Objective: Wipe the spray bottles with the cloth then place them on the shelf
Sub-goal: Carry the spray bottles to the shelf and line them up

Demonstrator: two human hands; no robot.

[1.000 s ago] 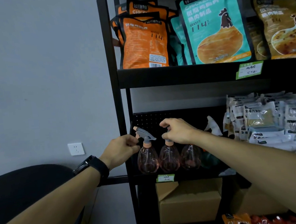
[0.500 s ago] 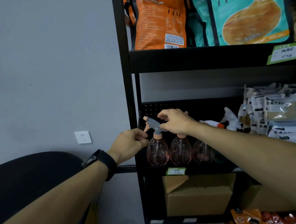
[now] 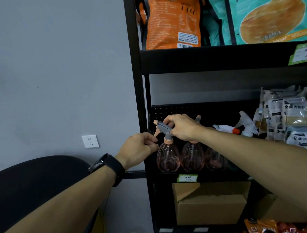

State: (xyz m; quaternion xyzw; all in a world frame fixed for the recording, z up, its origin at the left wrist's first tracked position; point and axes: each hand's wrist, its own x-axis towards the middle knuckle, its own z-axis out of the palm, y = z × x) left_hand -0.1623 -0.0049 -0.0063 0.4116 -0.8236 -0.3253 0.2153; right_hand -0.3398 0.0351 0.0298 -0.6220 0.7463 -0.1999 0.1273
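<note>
Three pink see-through spray bottles stand in a row on the middle level of the black shelf (image 3: 202,175). The leftmost bottle (image 3: 167,158) has a grey head with an orange trigger. My right hand (image 3: 183,128) reaches over the second bottle (image 3: 192,157), hiding its head, and its fingers curl round the leftmost bottle's grey head. My left hand (image 3: 139,149), with a black watch on the wrist, pinches at the orange trigger and neck of that bottle. The third bottle (image 3: 215,160) is partly behind my right forearm. No cloth is plainly visible.
White spray bottles (image 3: 244,125) lie further right on the same level, beside stacked white packets (image 3: 297,118). Snack pouches (image 3: 172,17) fill the level above. A cardboard box (image 3: 211,203) sits below. A black chair (image 3: 33,186) and a wall socket (image 3: 90,141) are to the left.
My right hand has slid left from the second bottle's head onto the leftmost bottle's grey head. My left hand stays at the trigger. The view has shifted left and down.
</note>
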